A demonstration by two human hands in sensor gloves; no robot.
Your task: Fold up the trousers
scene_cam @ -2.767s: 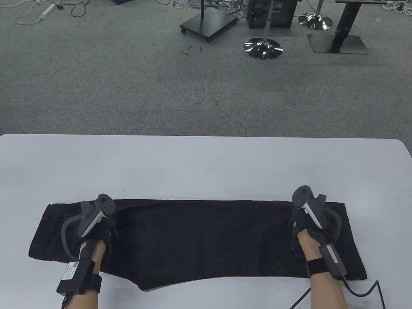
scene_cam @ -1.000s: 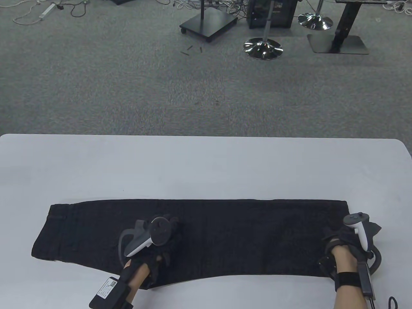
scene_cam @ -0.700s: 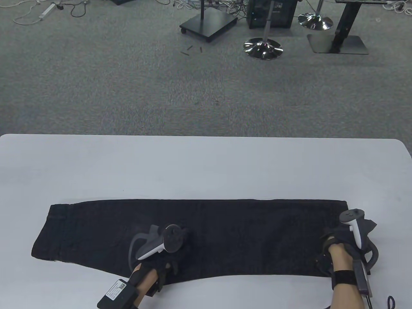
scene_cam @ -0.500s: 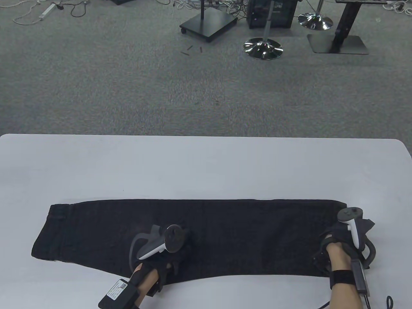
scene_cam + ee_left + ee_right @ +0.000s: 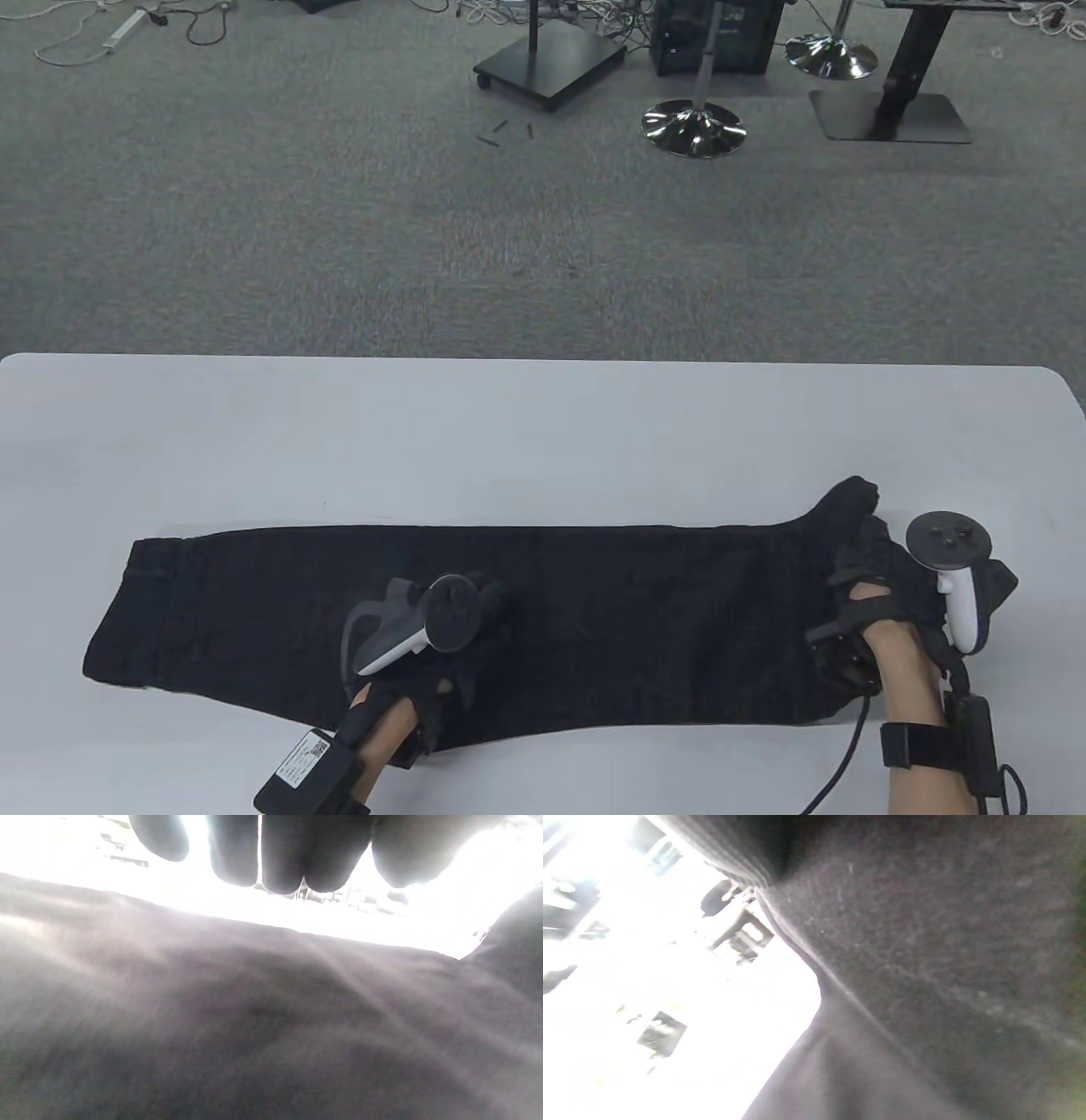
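Observation:
The black trousers (image 5: 594, 611) lie folded lengthwise in a long strip across the near part of the white table (image 5: 509, 441). My left hand (image 5: 475, 628) rests flat on the middle of the strip; its fingers (image 5: 297, 857) stretch out over the cloth (image 5: 254, 1027) in the left wrist view. My right hand (image 5: 882, 577) grips the right end of the strip and holds it bunched and raised off the table. The lifted cloth (image 5: 946, 942) fills the right wrist view.
The table's far half is bare white surface. Its far edge runs across the middle of the table view. Beyond it on the grey carpet stand a chrome stool base (image 5: 693, 127), a black stand base (image 5: 551, 64) and cables.
My right hand has closed on the right end of the trousers and lifted it up and slightly toward the far side. My left hand stays on the middle of the strip.

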